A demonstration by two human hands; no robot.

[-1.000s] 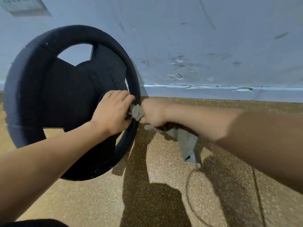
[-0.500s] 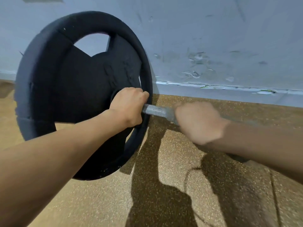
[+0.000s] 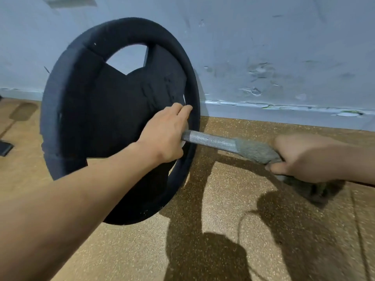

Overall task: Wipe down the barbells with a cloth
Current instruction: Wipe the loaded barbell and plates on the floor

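Head view: nearest, the left hand (image 3: 164,136) curls round the knurled grey steel bar (image 3: 209,140) just where it enters the big black rubber weight plate (image 3: 113,118), steadying it. Further right, the right hand (image 3: 304,157) is clenched on a grey-green cloth (image 3: 255,152) wrapped round the bar, with its tail hanging towards the speckled tan floor (image 3: 213,199). Behind stands a scuffed pale-blue wall (image 3: 263,47). Likely risks: the plate rolling or tipping if the steadying grip loosens, the cloth snagging on the knurling, or its loose tail dragging grit off the floor onto the bar.
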